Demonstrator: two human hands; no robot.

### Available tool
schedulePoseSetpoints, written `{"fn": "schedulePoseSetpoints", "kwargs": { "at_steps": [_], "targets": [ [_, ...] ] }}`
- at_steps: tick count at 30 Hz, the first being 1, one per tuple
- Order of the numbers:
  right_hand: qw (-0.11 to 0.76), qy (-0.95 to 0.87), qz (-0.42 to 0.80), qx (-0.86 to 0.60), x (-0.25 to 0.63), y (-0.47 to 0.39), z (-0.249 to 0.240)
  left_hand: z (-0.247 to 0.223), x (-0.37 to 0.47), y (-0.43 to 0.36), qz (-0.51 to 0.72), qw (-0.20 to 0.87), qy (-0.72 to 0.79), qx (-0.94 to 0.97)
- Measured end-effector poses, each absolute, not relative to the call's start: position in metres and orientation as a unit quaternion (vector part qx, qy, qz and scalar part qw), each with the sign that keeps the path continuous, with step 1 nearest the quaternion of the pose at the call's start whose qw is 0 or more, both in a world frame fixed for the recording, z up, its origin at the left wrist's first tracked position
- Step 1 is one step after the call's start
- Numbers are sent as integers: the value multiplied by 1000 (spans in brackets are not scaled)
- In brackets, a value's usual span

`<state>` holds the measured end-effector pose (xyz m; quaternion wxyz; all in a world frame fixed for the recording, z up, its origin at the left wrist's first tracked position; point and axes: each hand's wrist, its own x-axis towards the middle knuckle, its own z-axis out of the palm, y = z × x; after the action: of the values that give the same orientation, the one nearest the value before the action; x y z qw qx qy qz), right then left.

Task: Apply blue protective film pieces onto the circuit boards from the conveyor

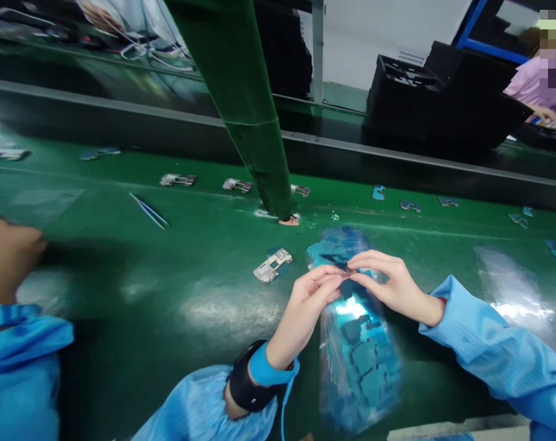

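Observation:
My left hand (312, 297), with a blue band and black strap at the wrist, pinches something small and thin above a clear plastic bag (365, 367) of blue pieces. Opposite it, my right hand (390, 285) pinches at the same spot, its fingertips nearly meeting those of the left. What lies between the fingers is too small to name. Just left of the bag, a silvery circuit board (273, 266) rests on the green mat (167, 343).
Tweezers (149, 211) lie at the left. Several boards (178, 179) line the far side, below a ledge. A green-wrapped post (259, 122) stands ahead. Another person's hand (11, 257) is at the left edge. Black bins (443, 98) stand behind.

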<state>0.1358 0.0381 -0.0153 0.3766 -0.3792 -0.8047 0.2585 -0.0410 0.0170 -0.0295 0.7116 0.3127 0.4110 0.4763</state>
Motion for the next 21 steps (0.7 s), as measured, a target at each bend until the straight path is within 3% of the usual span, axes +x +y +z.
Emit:
{"fn": "schedulePoseSetpoints", "kwargs": {
  "at_steps": [12,21],
  "targets": [
    [380,-877,-22,-292,140,35,-39,-34,-38,18,497,729,423,206],
    [393,-861,73,-313,133,43,-34,-34,-38,22,510,733,408,188]
  ]
}}
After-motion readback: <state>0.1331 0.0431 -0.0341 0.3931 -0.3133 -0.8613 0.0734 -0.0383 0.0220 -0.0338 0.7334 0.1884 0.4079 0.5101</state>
